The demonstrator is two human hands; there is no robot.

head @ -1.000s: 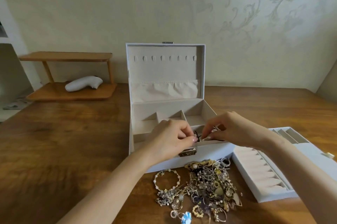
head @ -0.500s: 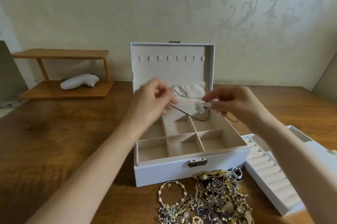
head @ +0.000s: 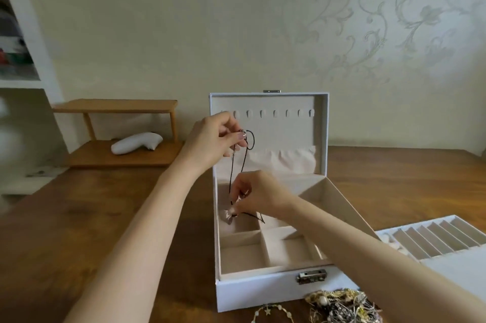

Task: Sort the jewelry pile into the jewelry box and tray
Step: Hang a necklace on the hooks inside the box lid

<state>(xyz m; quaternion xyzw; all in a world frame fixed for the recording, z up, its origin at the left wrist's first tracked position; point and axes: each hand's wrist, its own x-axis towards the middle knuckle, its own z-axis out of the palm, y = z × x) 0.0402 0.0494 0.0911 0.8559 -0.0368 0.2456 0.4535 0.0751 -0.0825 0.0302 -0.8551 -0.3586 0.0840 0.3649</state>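
Necklace (head: 231, 180) was swung upright vs. 0.5 s ago: top pinched by left hand (head: 221, 138) nr lid hooks (head: 273, 113), pendant (head: 227, 216) end pinched by right hand (head: 263, 195) inside box (head: 257, 291). Hanging prob. next.

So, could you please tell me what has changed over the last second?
Both hands still pinch the black cord necklace. The left hand lifted its end up toward the lid hooks; the right hand lowered the pendant end to the back-left compartment of the jewelry box, so the cord now hangs upright. The open box, tray and jewelry pile stayed put.
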